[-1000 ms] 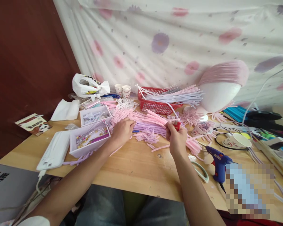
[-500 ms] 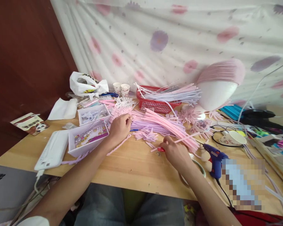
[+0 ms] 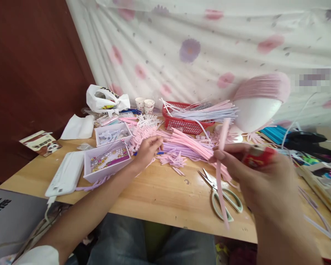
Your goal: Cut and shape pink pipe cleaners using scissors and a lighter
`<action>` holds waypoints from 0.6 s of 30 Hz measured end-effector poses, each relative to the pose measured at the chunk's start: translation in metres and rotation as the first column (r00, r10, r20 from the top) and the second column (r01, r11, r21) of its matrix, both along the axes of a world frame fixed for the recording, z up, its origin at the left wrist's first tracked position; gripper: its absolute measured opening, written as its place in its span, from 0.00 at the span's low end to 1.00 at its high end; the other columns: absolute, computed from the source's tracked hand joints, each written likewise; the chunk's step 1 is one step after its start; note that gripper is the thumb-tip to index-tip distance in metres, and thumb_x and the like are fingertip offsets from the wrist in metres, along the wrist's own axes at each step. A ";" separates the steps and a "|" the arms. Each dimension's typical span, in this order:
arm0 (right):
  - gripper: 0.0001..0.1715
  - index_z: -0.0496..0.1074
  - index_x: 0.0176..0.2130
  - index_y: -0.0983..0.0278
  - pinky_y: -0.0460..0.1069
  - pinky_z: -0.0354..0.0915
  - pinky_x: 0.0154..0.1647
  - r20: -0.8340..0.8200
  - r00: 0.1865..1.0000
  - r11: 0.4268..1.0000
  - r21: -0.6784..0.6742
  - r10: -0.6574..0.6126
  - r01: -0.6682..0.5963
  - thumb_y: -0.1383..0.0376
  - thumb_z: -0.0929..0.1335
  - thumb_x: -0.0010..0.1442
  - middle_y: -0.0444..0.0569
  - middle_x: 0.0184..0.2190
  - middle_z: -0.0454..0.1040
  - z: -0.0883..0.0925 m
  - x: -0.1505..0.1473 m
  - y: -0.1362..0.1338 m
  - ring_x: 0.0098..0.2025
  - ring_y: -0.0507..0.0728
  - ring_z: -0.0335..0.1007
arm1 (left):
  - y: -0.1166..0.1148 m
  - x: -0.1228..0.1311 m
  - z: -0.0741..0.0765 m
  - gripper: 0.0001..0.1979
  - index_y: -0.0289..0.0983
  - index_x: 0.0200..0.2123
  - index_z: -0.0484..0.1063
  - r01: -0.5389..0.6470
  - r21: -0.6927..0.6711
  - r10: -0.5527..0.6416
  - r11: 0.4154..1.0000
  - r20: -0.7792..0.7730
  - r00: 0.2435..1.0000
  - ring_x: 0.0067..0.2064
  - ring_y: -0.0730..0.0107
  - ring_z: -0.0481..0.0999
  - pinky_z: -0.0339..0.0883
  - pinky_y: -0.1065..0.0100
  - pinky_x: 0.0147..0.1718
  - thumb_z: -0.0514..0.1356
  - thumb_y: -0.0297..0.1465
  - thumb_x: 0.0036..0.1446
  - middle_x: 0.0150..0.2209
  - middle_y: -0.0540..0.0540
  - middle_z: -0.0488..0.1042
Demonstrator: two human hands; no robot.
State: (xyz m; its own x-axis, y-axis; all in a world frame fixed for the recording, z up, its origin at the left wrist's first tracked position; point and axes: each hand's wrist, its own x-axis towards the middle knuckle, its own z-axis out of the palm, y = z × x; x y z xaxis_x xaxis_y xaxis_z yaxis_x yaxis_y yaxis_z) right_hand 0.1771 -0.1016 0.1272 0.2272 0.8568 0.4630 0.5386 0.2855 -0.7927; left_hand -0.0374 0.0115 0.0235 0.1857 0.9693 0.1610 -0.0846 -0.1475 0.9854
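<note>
Raised close to the camera, my right hand [image 3: 264, 180] pinches a pink pipe cleaner [image 3: 223, 143] between thumb and finger. A red lighter [image 3: 257, 157] is tucked in the same hand. The pipe cleaner hangs upright in front of scissors [image 3: 209, 180] lying open on the table. My left hand [image 3: 148, 151] rests near the piled stems, fingers drawn together; what they hold, if anything, is too small to make out. Beyond it lie long pink pipe cleaners [image 3: 190, 141] over purple ones, and short cut pieces [image 3: 172, 159].
White boxes of beads and trinkets [image 3: 107, 170] stand left, beside a white power bank [image 3: 64, 173]. A red basket [image 3: 182, 125] of stems and paper cups [image 3: 149, 106] are at the back. A white head form [image 3: 259, 110] stands back right.
My right hand has lifted toward the camera and right with the pipe cleaner and lighter, uncovering the scissors. My left hand has shifted slightly right.
</note>
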 end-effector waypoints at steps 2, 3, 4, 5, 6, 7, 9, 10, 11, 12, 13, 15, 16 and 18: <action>0.17 0.76 0.28 0.64 0.46 0.43 0.14 -0.337 0.938 0.972 -0.184 0.074 -0.143 0.54 0.77 0.49 0.38 0.14 0.57 -0.018 -0.008 0.015 0.15 0.47 0.47 | -0.006 0.007 -0.003 0.20 0.35 0.36 0.80 0.186 -0.139 -0.178 0.973 0.068 0.982 0.23 0.76 0.63 0.54 0.72 0.21 0.62 0.47 0.55 0.30 0.45 0.77; 0.19 0.74 0.27 0.65 0.45 0.39 0.14 -0.477 0.877 0.936 -0.277 0.062 -0.217 0.54 0.78 0.46 0.36 0.14 0.54 -0.033 -0.012 0.023 0.15 0.45 0.42 | -0.009 0.010 -0.005 0.21 0.35 0.37 0.80 0.237 -0.185 -0.223 0.954 0.095 0.970 0.24 0.76 0.65 0.55 0.72 0.22 0.63 0.48 0.54 0.33 0.43 0.79; 0.20 0.70 0.25 0.64 0.45 0.37 0.15 -0.583 0.812 0.888 -0.358 0.029 -0.288 0.55 0.78 0.45 0.34 0.15 0.50 -0.050 -0.017 0.029 0.16 0.44 0.39 | -0.012 0.013 -0.007 0.22 0.35 0.38 0.81 0.261 -0.222 -0.242 0.939 0.112 0.964 0.26 0.76 0.67 0.57 0.72 0.24 0.64 0.48 0.53 0.34 0.42 0.80; 0.22 0.68 0.24 0.64 0.44 0.36 0.16 -0.655 0.756 0.839 -0.418 -0.013 -0.348 0.54 0.79 0.44 0.33 0.15 0.47 -0.068 -0.022 0.034 0.16 0.44 0.36 | -0.015 0.016 -0.008 0.22 0.34 0.38 0.81 0.262 -0.236 -0.239 0.936 0.121 0.963 0.27 0.75 0.68 0.59 0.73 0.25 0.65 0.48 0.52 0.35 0.41 0.80; 0.24 0.65 0.23 0.63 0.45 0.34 0.16 -0.690 0.722 0.802 -0.459 -0.049 -0.383 0.54 0.79 0.43 0.32 0.15 0.45 -0.085 -0.026 0.037 0.17 0.43 0.34 | -0.018 0.018 -0.009 0.22 0.34 0.37 0.81 0.265 -0.256 -0.241 0.930 0.124 0.963 0.28 0.75 0.69 0.60 0.73 0.26 0.67 0.48 0.50 0.34 0.41 0.80; 0.26 0.63 0.23 0.63 0.45 0.33 0.17 -0.706 0.705 0.779 -0.477 -0.064 -0.407 0.54 0.79 0.42 0.32 0.15 0.46 -0.101 -0.030 0.039 0.17 0.43 0.34 | -0.020 0.020 -0.011 0.22 0.34 0.36 0.81 0.256 -0.274 -0.230 0.927 0.126 0.965 0.29 0.75 0.70 0.60 0.73 0.26 0.67 0.48 0.49 0.34 0.42 0.79; 0.27 0.63 0.23 0.63 0.45 0.33 0.18 -0.718 0.693 0.759 -0.490 -0.071 -0.430 0.53 0.79 0.42 0.33 0.15 0.47 -0.124 -0.037 0.039 0.18 0.44 0.35 | -0.022 0.022 -0.013 0.22 0.33 0.33 0.81 0.265 -0.298 -0.241 0.917 0.113 0.964 0.29 0.75 0.70 0.60 0.74 0.26 0.68 0.48 0.47 0.32 0.43 0.78; 0.27 0.63 0.23 0.63 0.46 0.33 0.18 -0.718 0.693 0.755 -0.489 -0.065 -0.436 0.52 0.79 0.44 0.33 0.15 0.47 -0.131 -0.039 0.039 0.18 0.44 0.35 | -0.022 0.023 -0.014 0.22 0.33 0.31 0.81 0.271 -0.305 -0.254 0.913 0.096 0.962 0.28 0.75 0.69 0.60 0.74 0.25 0.68 0.48 0.47 0.30 0.44 0.77; 0.26 0.63 0.23 0.63 0.46 0.34 0.18 -0.715 0.696 0.756 -0.487 -0.058 -0.437 0.50 0.78 0.45 0.33 0.15 0.47 -0.135 -0.041 0.039 0.18 0.44 0.36 | -0.020 0.022 -0.015 0.22 0.33 0.30 0.80 0.272 -0.305 -0.262 0.913 0.072 0.962 0.27 0.75 0.68 0.59 0.73 0.25 0.68 0.48 0.48 0.28 0.45 0.76; 0.26 0.63 0.23 0.63 0.46 0.34 0.18 -0.710 0.702 0.760 -0.484 -0.052 -0.433 0.49 0.77 0.47 0.33 0.15 0.47 -0.136 -0.042 0.039 0.18 0.45 0.36 | -0.017 0.020 -0.015 0.21 0.33 0.30 0.80 0.251 -0.293 -0.252 0.923 0.036 0.967 0.25 0.76 0.67 0.58 0.73 0.24 0.67 0.48 0.50 0.26 0.47 0.75; 0.25 0.64 0.24 0.63 0.47 0.35 0.19 -0.699 0.714 0.767 -0.482 -0.046 -0.423 0.49 0.76 0.48 0.33 0.15 0.47 -0.136 -0.042 0.039 0.18 0.45 0.36 | -0.014 0.017 -0.015 0.20 0.33 0.31 0.80 0.214 -0.262 -0.226 0.941 -0.017 0.974 0.24 0.76 0.66 0.58 0.72 0.23 0.66 0.47 0.52 0.25 0.48 0.74; 0.24 0.67 0.25 0.63 0.47 0.35 0.19 -0.654 0.755 0.792 -0.477 -0.031 -0.380 0.49 0.76 0.48 0.34 0.16 0.47 -0.132 -0.041 0.041 0.18 0.46 0.37 | -0.004 0.008 -0.013 0.15 0.35 0.36 0.80 0.037 -0.088 -0.052 0.995 -0.177 0.983 0.24 0.74 0.66 0.59 0.70 0.25 0.62 0.42 0.58 0.25 0.49 0.74; 0.23 0.68 0.25 0.63 0.47 0.36 0.19 -0.621 0.783 0.807 -0.475 -0.024 -0.352 0.49 0.76 0.48 0.34 0.16 0.48 -0.131 -0.040 0.042 0.19 0.46 0.38 | 0.001 0.002 -0.012 0.11 0.36 0.37 0.81 -0.041 0.075 0.061 0.996 -0.296 0.953 0.27 0.72 0.69 0.62 0.69 0.29 0.62 0.37 0.58 0.29 0.47 0.76; 0.23 0.70 0.26 0.64 0.47 0.38 0.19 -0.544 0.839 0.842 -0.450 0.007 -0.298 0.49 0.76 0.48 0.36 0.16 0.50 -0.130 -0.037 0.044 0.19 0.47 0.40 | 0.010 -0.011 -0.008 0.08 0.37 0.37 0.81 -0.013 0.351 0.218 0.936 -0.552 0.805 0.36 0.67 0.74 0.65 0.66 0.37 0.62 0.29 0.58 0.36 0.45 0.78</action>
